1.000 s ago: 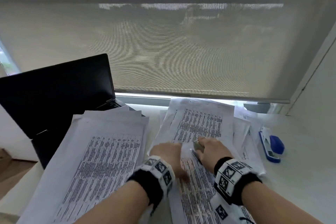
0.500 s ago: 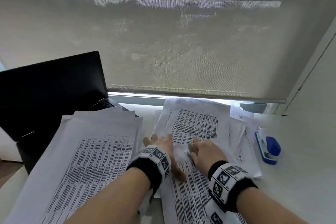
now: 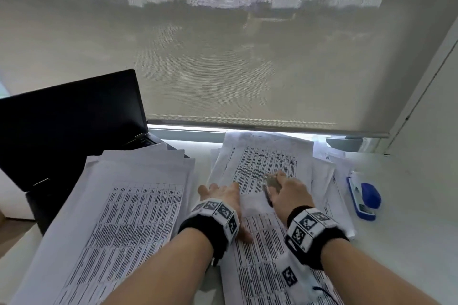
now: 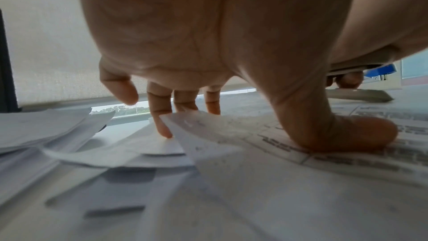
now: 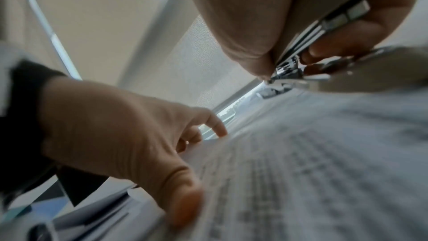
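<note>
The left hand (image 3: 220,193) lay spread open, its thumb pressing the printed sheet (image 3: 260,242) beneath both hands on the table (image 3: 409,218). Just right of it, the right hand (image 3: 291,194) gripped a grey stapler (image 3: 272,182) over that sheet. Further right lay a blue stapler (image 3: 365,197); beyond the left hand stood a laptop (image 3: 69,129).

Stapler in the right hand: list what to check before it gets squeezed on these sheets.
1. Grip: right hand holds the grey stapler: ok.
2. Hold-down: left hand pins the printed sheets, thumb pressed flat: ok.
3. Paper inside the stapler's mouth: not ok, the gap shows none.
4. Fingers out of that gap: not ok, a fingertip sits between arm and base.
5. Sheet edges squared: not ok, corners fan out.
6. Staples loaded: cannot tell.
</note>
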The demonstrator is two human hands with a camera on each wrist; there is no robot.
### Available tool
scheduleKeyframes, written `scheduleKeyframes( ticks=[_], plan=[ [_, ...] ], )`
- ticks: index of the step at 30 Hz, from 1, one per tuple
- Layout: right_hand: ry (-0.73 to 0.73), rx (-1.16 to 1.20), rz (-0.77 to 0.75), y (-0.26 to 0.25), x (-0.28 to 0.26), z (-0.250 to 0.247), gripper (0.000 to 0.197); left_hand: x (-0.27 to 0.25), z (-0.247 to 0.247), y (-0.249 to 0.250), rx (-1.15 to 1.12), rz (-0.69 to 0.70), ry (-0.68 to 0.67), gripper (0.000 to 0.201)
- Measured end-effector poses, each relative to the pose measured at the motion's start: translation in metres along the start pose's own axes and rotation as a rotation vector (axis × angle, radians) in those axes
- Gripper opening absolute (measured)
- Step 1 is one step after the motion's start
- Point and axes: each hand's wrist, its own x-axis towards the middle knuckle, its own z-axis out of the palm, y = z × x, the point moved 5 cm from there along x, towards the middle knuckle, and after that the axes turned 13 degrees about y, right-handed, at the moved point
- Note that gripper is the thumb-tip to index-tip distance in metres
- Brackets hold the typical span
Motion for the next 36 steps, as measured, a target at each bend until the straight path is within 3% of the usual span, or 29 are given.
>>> scheduleKeyframes(
  ticks=[7, 15, 20, 25, 31, 36],
  plan=[
    [-0.115, -0.141, -0.072, 0.055, -0.014, -0.026, 0.056, -0.007, -0.006, 0.006, -0.028, -0.001, -0.019, 0.100],
    [-0.130, -0.192, -0.135, 0.043, -0.011, -0.023, 0.050, -0.010, -0.007, 0.007, -0.081, -0.046, -0.044, 0.099],
    [-0.143, -0.204, -0.130, 0.029, -0.002, -0.011, 0.036, -0.007, -0.004, 0.006, -0.092, -0.031, -0.054, 0.096],
    [-0.098, -0.138, -0.016, 0.021, 0.012, 0.007, 0.006, -0.006, -0.005, 0.007, -0.063, -0.021, -0.059, 0.093],
    [0.033, 0.039, 0.196, 0.027, 0.021, -0.001, 0.024, -0.009, -0.004, 0.005, -0.097, -0.056, -0.078, 0.092],
    [0.111, 0.164, 0.200, 0.046, -0.001, -0.036, 0.039, -0.018, -0.012, 0.002, -0.166, -0.109, -0.069, 0.089]
  ],
)
